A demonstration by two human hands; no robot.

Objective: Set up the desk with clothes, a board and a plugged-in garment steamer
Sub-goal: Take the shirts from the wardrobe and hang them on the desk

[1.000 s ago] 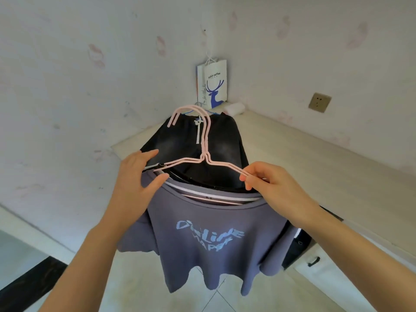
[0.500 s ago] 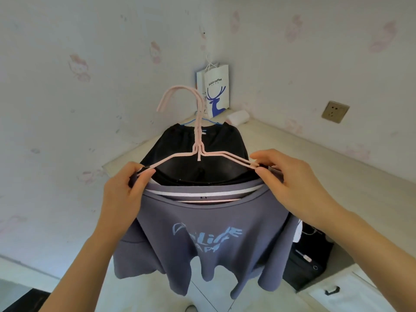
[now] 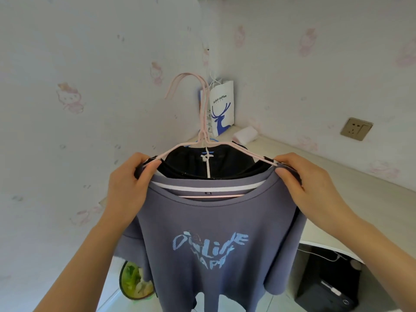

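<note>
So we'd lifted the pink hangers [image 3: 204, 131] higher than a second ago, hooks poking up at centre top of the frame. Our left hand [image 3: 128, 183] and right hand [image 3: 306, 185] each pinched a hanger shoulder, the purple t-shirt [image 3: 213, 221] hung mid-frame in front of a black garment [image 3: 195, 163], desk [image 3: 337, 176] behind at right, paper bag [image 3: 221, 109] in its corner

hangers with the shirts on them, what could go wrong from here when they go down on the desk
The left hand and right hand pinch only the shoulder ends of the stacked pink hangers, so the black garment or purple t-shirt might slide off. The hooks point toward the luckin coffee paper bag and could tip it.
</note>
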